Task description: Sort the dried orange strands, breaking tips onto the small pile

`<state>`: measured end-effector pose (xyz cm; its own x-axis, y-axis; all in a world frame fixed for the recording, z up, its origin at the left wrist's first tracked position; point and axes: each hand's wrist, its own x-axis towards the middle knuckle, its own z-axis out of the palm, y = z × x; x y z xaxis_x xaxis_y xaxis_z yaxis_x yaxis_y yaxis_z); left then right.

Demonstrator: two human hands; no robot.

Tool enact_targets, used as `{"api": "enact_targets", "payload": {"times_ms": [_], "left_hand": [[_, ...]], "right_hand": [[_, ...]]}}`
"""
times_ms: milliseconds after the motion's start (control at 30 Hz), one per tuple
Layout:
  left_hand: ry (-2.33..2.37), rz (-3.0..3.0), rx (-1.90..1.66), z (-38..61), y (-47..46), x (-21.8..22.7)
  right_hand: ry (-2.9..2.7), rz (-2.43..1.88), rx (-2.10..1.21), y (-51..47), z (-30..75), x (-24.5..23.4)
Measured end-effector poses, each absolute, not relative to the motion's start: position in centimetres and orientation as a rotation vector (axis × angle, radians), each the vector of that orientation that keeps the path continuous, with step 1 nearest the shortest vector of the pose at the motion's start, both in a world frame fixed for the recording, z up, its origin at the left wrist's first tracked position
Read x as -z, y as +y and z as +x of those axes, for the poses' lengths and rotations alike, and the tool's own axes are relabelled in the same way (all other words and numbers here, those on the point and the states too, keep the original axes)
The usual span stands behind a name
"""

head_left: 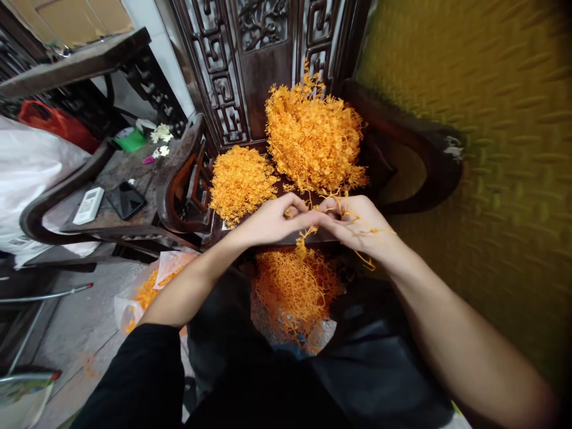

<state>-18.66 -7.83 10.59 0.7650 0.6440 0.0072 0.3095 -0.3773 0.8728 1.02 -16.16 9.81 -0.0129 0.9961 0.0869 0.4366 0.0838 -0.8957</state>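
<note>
My left hand and my right hand meet over the front edge of a dark wooden chair seat, fingers pinched together on a thin orange plastic sprig that dangles between them. More orange strands trail over my right hand. On the seat behind lie a large heap of orange sprigs and a smaller heap. Below my hands a third orange pile rests in a clear bag on my lap.
The carved wooden chair has curved arms and a lattice back. At left a side table carries a remote, a phone, a green cup and white flowers. A plastic bag with orange bits sits on the floor. A yellow textured wall stands at right.
</note>
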Motion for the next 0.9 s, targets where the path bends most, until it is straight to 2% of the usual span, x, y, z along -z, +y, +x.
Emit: {"api": "enact_targets", "payload": {"times_ms": [100, 333, 433, 600, 800, 900], "left_hand": [[0.749, 2.098, -0.435, -18.8, -7.6, -10.5], [0.688, 1.931, -0.836, -18.1, -8.0, -9.4], [0.705, 1.843, -0.984, -17.6, -8.0, -9.4], [0.862, 1.238, -1.351, -18.4, -4.5, -11.5], [0.693, 1.066, -0.959, -19.4, -4.1, -11.8], [0.701, 1.047, -0.829, -19.8, -4.4, -11.1]], "right_hand": [[-1.602, -1.474, -0.87, -16.2, 0.9, -9.9], [-1.581, -1.379, -1.137, -15.8, 0.2, -11.1], [-1.555, -1.34, -1.142, -15.7, -1.0, -10.7], [-1.778, -1.321, -1.208, -15.9, -2.8, -8.3], [-1.3, -1.493, -1.068, -15.4, -0.9, -9.2], [-1.261, -1.508, -1.039, -15.6, 0.3, -10.1]]}}
